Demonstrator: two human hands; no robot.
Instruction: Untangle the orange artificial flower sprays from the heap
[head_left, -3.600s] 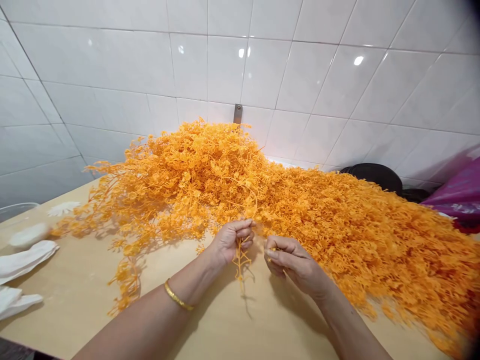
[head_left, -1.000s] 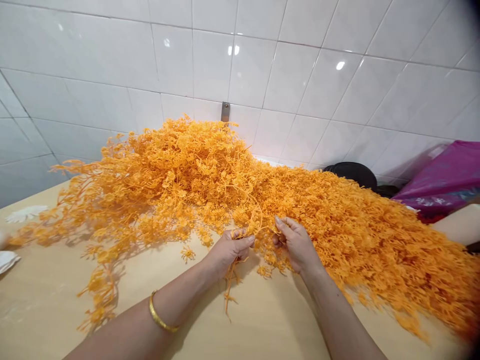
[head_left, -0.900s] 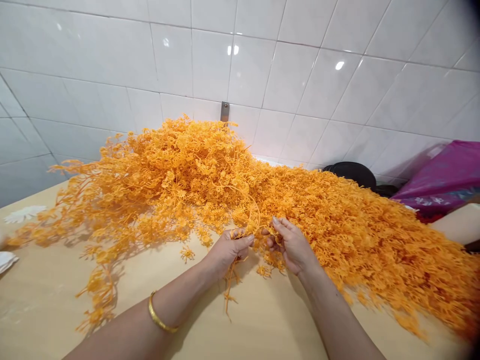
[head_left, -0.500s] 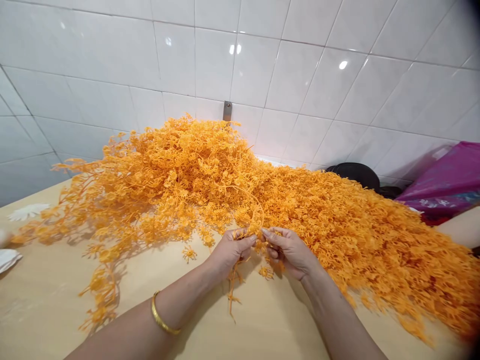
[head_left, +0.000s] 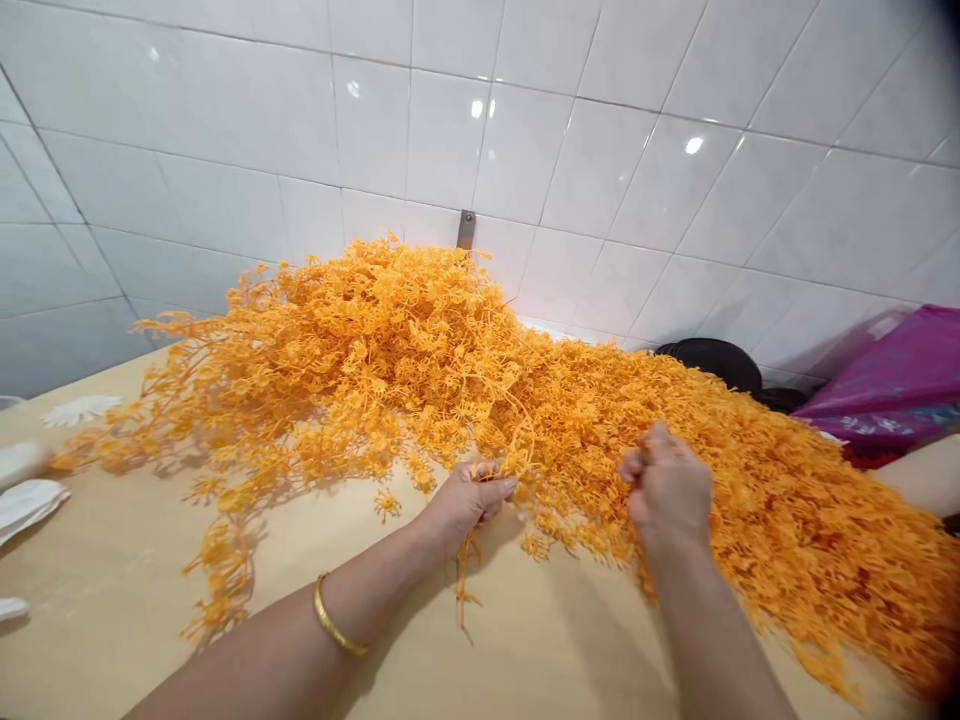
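Note:
My left hand (head_left: 472, 505) pinches an orange stem of plastic-looking flowers, its looped part rising above the thumb. A thin tail of the stem (head_left: 462, 590) dangles below that hand over the table. Off to the right, my right hand (head_left: 673, 490) is raised in front of the orange heap (head_left: 750, 480), apart from the left. Its fingers are curled together and slightly blurred; whatever they hold, if anything, is hidden. Another tall mound of orange flower stems (head_left: 375, 330) lies beyond my left hand.
White gloves (head_left: 30, 508) lie on the pale table (head_left: 330, 560) at the left edge. A white tiled wall (head_left: 450, 130) with a metal bracket (head_left: 466, 230) backs the heap. Black round objects (head_left: 712, 362), a purple bag (head_left: 885, 375) and another person's arm (head_left: 926, 475) are at right.
My right hand has left the stem beside my left hand and moved right over the heap. The left hand keeps its hold in nearly the same place. The view has shifted slightly.

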